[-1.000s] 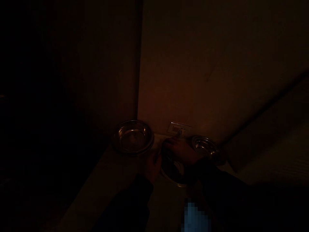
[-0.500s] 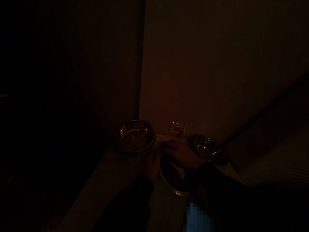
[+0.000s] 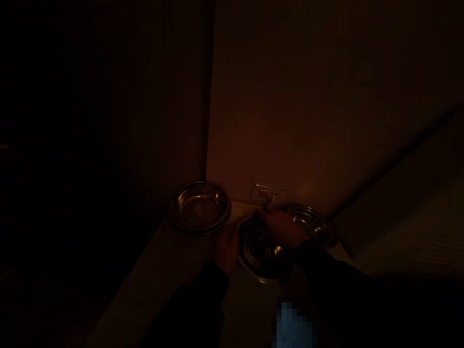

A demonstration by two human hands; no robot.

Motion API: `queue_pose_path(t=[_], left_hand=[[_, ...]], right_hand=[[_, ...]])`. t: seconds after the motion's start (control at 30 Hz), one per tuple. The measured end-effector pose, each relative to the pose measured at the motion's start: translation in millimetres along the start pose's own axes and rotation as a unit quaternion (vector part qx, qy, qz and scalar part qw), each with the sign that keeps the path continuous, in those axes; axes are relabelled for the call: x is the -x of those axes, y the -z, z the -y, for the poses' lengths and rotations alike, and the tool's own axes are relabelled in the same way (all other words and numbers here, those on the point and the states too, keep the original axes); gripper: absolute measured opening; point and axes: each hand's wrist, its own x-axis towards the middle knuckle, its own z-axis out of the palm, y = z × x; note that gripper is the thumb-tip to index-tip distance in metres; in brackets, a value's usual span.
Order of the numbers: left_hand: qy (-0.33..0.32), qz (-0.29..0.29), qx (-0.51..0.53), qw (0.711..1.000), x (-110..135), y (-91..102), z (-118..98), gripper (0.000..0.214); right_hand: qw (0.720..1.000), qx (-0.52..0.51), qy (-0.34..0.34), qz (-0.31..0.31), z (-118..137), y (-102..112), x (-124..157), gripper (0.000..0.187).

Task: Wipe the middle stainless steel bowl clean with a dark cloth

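The scene is very dark. A round steel bowl (image 3: 261,253) sits on a pale counter (image 3: 170,270) in front of me. My left hand (image 3: 226,249) rests against its left rim, fingers curled on the edge. My right hand (image 3: 281,227) lies over its far rim, fingers bent around it. Both sleeves are dark.
A larger steel bowl (image 3: 199,208) stands at the back left in the wall corner. Another steel dish (image 3: 310,220) lies at the back right, just beyond my right hand. A wall socket plate (image 3: 267,194) sits low on the wall behind.
My right hand has shifted back toward the wall onto the bowl's far rim, uncovering the bowl's inside. The left hand has barely moved.
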Motion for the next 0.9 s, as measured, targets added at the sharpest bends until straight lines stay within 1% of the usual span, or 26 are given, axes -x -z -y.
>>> queue_pose_path(t=[0.13, 0.23, 0.37, 0.57, 0.63, 0.7, 0.83, 0.9], left_hand=[[0.002, 0.010, 0.000, 1.000, 0.6, 0.9, -4.1, 0.030], [-0.004, 0.018, -0.002, 1.000, 0.7, 1.0, -3.8, 0.030], [-0.034, 0.005, 0.010, 0.999, -0.3, -1.3, 0.8, 0.030], [-0.044, -0.012, 0.022, 0.999, -1.1, -3.3, 5.7, 0.029], [-0.045, -0.018, 0.013, 0.999, -0.7, -2.8, 6.4, 0.029], [-0.038, -0.024, 0.008, 0.999, -0.3, -2.6, 6.8, 0.029], [-0.005, -0.025, 0.002, 1.000, 0.7, -3.4, 6.3, 0.029], [0.003, -0.026, 0.007, 1.000, 1.3, -3.8, 6.1, 0.028]], right_hand=[[0.996, 0.015, -0.079, 0.025, -4.0, 2.1, 12.2, 0.025], [0.995, 0.023, -0.096, 0.035, -4.2, 3.8, 14.7, 0.024], [0.997, 0.029, -0.064, 0.031, 1.0, 5.6, 4.7, 0.025], [0.999, 0.015, 0.039, 0.013, 19.4, 9.1, -13.0, 0.030], [0.999, 0.009, 0.050, 0.011, 20.6, 9.3, -13.5, 0.031], [0.999, 0.009, 0.028, 0.012, 17.4, 8.5, -10.7, 0.031], [0.998, 0.017, -0.054, 0.019, 5.8, 5.3, 0.3, 0.028], [0.997, 0.017, -0.075, 0.021, 1.6, 3.4, 4.3, 0.026]])
